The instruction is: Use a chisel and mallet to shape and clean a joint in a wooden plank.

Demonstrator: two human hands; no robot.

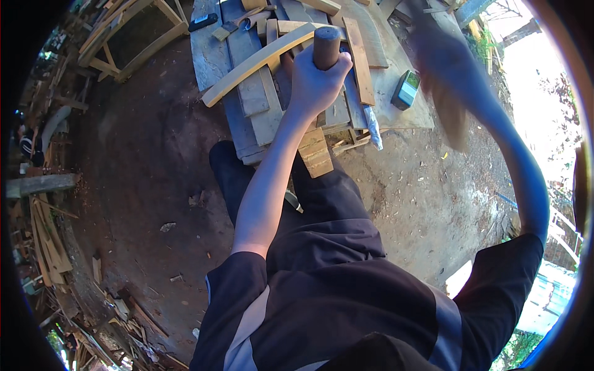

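My left hand (317, 83) is closed around an upright dark cylindrical handle (326, 46), over the pieces of wood on the rough worktable (207, 62); its lower end is mostly hidden. A pale curved board (241, 73) lies behind it, and a notched wooden block (314, 154) sticks out from the near edge. My right hand (442, 52) is raised at the upper right, smeared by motion, with a blurred brown wooden object (453, 120) hanging beside it; its fingers cannot be made out.
A green-and-black boxy device (405, 89) sits on the table's right, a small black object (202, 21) at its back left. A wooden frame (133, 43) stands upper left, scrap wood (46, 241) lines the dirt floor's left side, and another person (30, 145) appears at the left edge.
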